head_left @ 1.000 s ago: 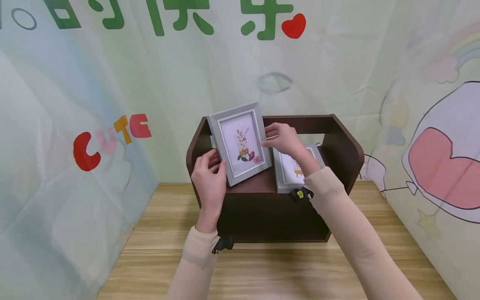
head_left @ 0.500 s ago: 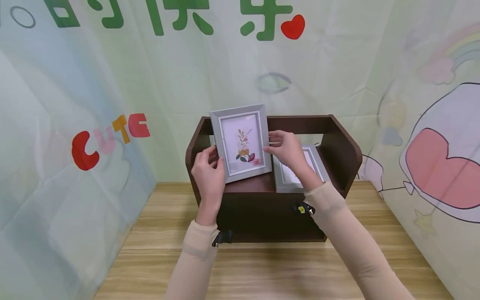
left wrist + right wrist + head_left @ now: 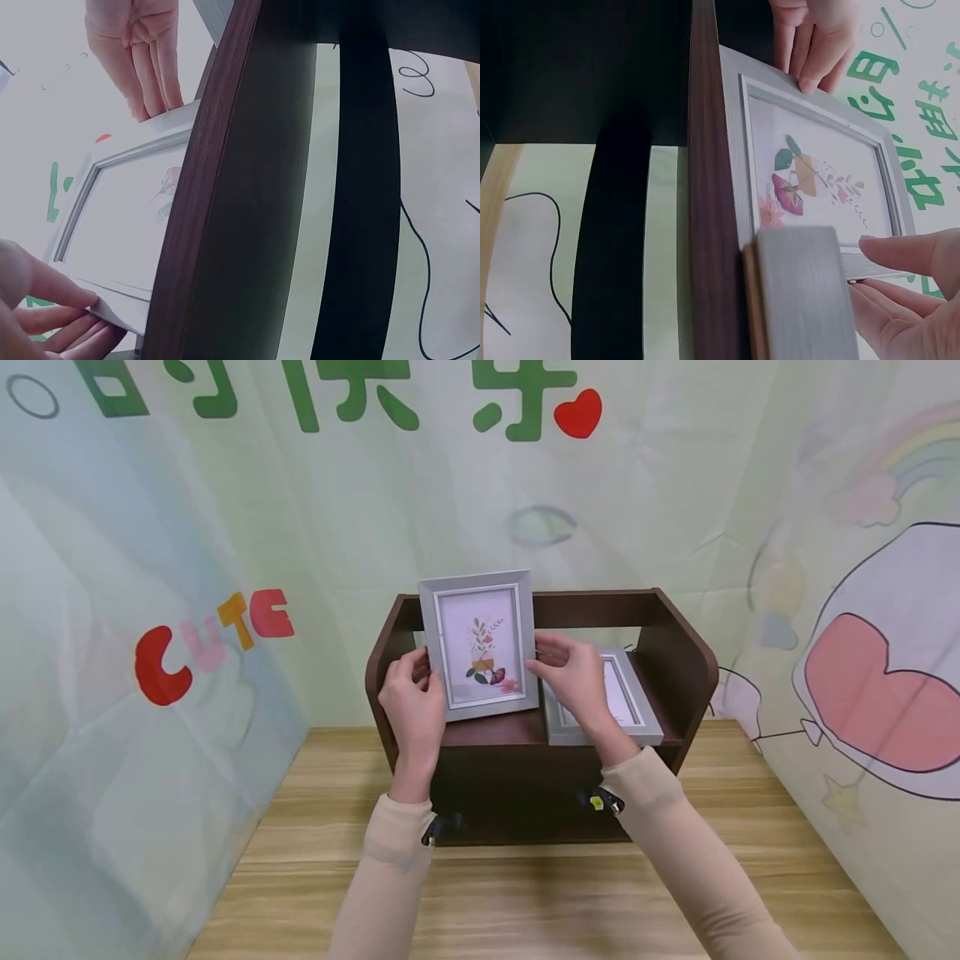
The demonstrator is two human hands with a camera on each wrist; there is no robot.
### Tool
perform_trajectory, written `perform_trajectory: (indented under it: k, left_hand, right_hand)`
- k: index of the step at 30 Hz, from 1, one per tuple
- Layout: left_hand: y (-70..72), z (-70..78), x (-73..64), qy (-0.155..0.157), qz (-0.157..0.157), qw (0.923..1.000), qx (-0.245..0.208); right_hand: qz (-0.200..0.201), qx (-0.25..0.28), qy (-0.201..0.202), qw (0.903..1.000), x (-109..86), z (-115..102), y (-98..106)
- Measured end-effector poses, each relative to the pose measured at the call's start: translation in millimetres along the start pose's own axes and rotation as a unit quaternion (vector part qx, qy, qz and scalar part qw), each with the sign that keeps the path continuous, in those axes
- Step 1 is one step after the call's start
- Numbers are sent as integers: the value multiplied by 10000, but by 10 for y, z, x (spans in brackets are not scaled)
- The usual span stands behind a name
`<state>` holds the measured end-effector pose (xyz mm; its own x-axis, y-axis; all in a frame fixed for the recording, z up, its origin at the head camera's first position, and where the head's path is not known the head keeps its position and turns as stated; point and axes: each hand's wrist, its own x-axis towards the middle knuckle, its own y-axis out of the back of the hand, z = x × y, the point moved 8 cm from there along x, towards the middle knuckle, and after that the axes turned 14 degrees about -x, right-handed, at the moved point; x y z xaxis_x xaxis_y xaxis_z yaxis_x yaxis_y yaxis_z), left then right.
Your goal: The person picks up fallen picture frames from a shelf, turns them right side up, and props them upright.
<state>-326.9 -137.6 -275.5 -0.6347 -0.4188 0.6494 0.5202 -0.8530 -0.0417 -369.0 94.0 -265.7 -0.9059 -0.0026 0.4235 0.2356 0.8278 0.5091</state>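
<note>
A grey picture frame (image 3: pixel 480 647) with a flower print stands nearly upright on the left of the dark brown shelf's (image 3: pixel 525 789) upper board. My left hand (image 3: pixel 412 702) grips its left edge, thumb in front and fingers behind. My right hand (image 3: pixel 577 681) pinches the opposite edge, as the right wrist view also shows, with the thumb on the face of the frame. A second grey picture frame (image 3: pixel 637 702) lies face up on the board at the right, partly covered by my right hand. In the left wrist view the shelf's board edge (image 3: pixel 202 187) hides part of the held frame.
The shelf has raised side panels (image 3: pixel 686 668) and a back rail (image 3: pixel 600 608). It stands on a wood-grain table (image 3: pixel 525 902) against a printed cloth backdrop (image 3: pixel 360 510). Below the board, the wrist views show the shelf's lower compartment and dark slats (image 3: pixel 360 187).
The held picture frame has turned from a leftward tilt to nearly upright, both hands staying on its edges. My right hand has come down slightly, and more of the lying frame shows.
</note>
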Motion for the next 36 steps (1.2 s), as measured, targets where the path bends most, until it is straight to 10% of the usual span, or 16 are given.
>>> perform_trajectory:
  k: [36]
  left_hand:
    - [29,-22,-66,1121,-532,9911,475]
  right_hand:
    - [476,-117,172,9986,-159,-251,-172]
